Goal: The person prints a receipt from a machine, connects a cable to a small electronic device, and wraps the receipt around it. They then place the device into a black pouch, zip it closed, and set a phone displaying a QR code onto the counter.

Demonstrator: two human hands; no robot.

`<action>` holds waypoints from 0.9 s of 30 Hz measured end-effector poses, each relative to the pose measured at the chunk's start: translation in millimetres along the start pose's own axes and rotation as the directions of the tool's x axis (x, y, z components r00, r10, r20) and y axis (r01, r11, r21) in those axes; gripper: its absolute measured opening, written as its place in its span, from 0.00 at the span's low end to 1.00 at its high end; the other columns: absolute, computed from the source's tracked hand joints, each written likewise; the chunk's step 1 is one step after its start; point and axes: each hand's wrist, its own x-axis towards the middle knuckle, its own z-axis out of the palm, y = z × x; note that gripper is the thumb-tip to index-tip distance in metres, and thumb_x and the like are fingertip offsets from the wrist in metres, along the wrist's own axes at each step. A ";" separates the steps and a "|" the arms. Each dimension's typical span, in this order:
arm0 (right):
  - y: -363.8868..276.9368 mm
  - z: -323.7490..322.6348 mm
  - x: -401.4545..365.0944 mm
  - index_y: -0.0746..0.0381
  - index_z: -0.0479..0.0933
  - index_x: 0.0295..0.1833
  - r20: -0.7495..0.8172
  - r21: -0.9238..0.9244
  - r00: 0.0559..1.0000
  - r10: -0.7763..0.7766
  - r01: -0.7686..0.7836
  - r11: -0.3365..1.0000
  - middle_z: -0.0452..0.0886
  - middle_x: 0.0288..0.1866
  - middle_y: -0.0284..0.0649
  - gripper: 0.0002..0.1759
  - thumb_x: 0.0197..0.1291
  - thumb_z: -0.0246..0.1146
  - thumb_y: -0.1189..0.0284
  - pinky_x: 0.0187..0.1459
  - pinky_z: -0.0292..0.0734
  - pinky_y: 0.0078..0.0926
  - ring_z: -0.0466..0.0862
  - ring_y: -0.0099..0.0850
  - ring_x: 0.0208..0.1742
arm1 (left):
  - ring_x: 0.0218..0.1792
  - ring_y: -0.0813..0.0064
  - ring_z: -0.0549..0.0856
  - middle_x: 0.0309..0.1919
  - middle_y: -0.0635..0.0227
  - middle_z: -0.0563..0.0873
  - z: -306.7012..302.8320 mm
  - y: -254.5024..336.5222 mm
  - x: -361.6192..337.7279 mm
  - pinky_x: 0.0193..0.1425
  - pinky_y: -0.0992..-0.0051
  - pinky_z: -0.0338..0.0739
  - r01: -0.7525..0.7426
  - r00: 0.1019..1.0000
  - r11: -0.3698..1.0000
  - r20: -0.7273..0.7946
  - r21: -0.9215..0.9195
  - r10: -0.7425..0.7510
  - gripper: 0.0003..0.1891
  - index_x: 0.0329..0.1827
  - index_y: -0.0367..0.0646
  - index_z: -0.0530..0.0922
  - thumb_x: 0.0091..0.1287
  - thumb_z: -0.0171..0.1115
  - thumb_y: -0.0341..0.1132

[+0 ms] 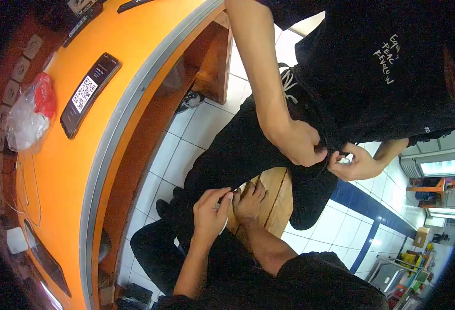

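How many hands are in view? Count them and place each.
4. The person's own left hand and right hand are low, beside the brown wooden stool. A co-worker's central hand and outer hand pinch a black shirt higher up. No others show.

Our left hand (210, 213) curls over a pale scrap (226, 222) too small for us to identify, and we cannot tell whether it grips it. It covers part of our right hand (250, 202), whose fingertips are hidden. The top edge cuts off the standing person's head. Whatever their one hand (297, 142) and other hand (355, 164) pinch stays hidden. The shelves (405, 261) at lower right are blurred.
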 end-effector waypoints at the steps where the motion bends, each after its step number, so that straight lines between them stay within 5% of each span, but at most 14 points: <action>1: -0.5 -1.5 0.4 0.64 0.72 0.66 0.000 0.000 1.000 -0.001 0.001 1.000 0.64 0.73 0.57 0.32 0.67 0.55 0.51 0.76 0.47 0.63 0.62 0.53 0.75 | 0.38 0.63 0.89 0.38 0.56 0.89 0.0 0.4 0.3 0.43 0.71 0.82 0.001 1.000 1.000 -0.001 -0.003 -0.001 0.07 0.44 0.37 0.87 0.64 0.69 0.29; 27: -1.4 4.1 -0.8 0.64 0.71 0.65 -0.069 0.038 0.998 -0.001 0.004 0.999 0.66 0.70 0.57 0.31 0.65 0.57 0.52 0.76 0.48 0.64 0.64 0.55 0.73 | 0.40 0.61 0.89 0.37 0.57 0.89 -15.2 -4.1 -18.1 0.46 0.69 0.82 0.031 0.999 0.997 0.009 0.064 -0.031 0.07 0.43 0.38 0.87 0.64 0.69 0.29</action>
